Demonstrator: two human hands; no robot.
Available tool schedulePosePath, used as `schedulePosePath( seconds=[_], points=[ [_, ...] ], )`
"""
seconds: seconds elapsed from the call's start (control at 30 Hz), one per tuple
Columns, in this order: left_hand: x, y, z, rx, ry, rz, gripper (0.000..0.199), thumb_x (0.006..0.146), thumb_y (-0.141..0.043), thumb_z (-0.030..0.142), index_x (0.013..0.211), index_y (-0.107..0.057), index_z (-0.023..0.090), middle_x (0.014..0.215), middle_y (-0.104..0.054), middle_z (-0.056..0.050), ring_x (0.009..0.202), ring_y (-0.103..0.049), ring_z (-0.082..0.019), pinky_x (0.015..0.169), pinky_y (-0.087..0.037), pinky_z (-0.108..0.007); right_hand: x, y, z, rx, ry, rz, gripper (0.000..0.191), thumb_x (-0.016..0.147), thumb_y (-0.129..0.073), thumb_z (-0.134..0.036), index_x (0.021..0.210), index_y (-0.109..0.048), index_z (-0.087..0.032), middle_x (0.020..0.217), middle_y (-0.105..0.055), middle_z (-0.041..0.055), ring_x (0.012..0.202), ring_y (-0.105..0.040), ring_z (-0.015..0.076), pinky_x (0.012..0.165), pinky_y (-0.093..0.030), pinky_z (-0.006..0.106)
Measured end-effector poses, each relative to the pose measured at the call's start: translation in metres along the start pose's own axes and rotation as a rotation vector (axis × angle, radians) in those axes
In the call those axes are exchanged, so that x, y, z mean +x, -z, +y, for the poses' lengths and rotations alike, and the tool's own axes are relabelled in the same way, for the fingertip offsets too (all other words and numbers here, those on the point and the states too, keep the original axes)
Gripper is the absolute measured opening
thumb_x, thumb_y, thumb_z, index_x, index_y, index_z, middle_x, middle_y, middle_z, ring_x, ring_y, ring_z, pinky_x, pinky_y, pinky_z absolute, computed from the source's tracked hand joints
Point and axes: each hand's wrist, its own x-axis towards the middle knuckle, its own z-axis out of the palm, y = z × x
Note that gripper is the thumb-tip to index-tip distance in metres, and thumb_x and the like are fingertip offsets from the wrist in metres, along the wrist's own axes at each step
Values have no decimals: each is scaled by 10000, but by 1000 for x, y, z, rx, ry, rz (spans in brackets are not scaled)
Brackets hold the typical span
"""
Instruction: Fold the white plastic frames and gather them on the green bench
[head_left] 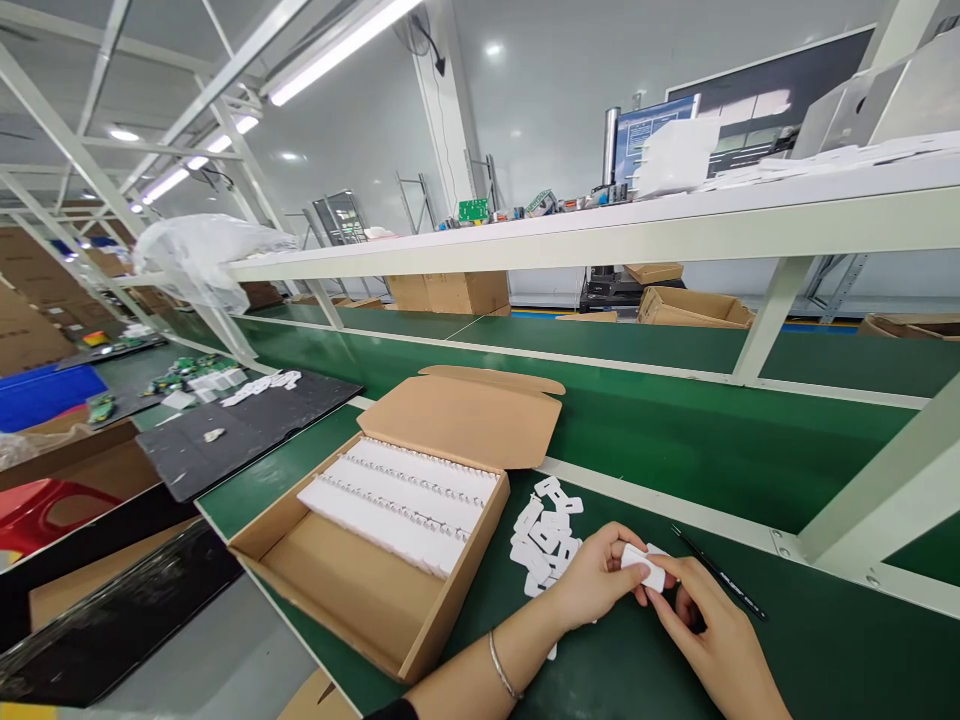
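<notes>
Both hands pinch one small white plastic part [643,566] between them over the green bench [660,440]: left hand [596,578] at its nine o'clock, right hand [709,625] at its four o'clock. A heap of white parts [546,535] lies at the left hand's eleven o'clock, just beside the open cardboard box [397,530].

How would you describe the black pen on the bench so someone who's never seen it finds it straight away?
Start at the open cardboard box on the green bench, then move right past the pile of small white parts to the hands. The black pen lies just beyond the right hand, the only thin dark thing there.
</notes>
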Motion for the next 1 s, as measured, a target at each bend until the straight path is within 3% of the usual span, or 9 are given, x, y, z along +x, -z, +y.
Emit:
schedulePosePath(
  seconds=[0.37,0.67,1.0],
  points=[
    [-2,0,2,137,-6,30,602,787,-771,713,960,-535,187,661,-632,29,498,-594,-126,548,-452,-246,1,-1,-5,9,-8,8,341,1046,-537,-518,1283,-661,-305,762,-587,-25,529,-556,120,485,-466,211],
    [-8,-3,7,290,-39,62,347,915,-691,514,983,-580,193,622,-622,42,548,-626,-135,571,-431,-223,0,0,1,85,-93,-31,333,1011,-563,-564,1174,-688,-302,703,-594,-31,517,-576,136,467,-470,221],
    [-10,-3,14,360,-54,96,439,870,-722,605,877,-563,196,626,-602,38,505,-617,-133,492,-395,-208,-2,-3,-1,123,-125,-60,344,1024,-535,-564,1170,-674,-286,710,-633,-29,537,-600,143,490,-486,227]
  ],
)
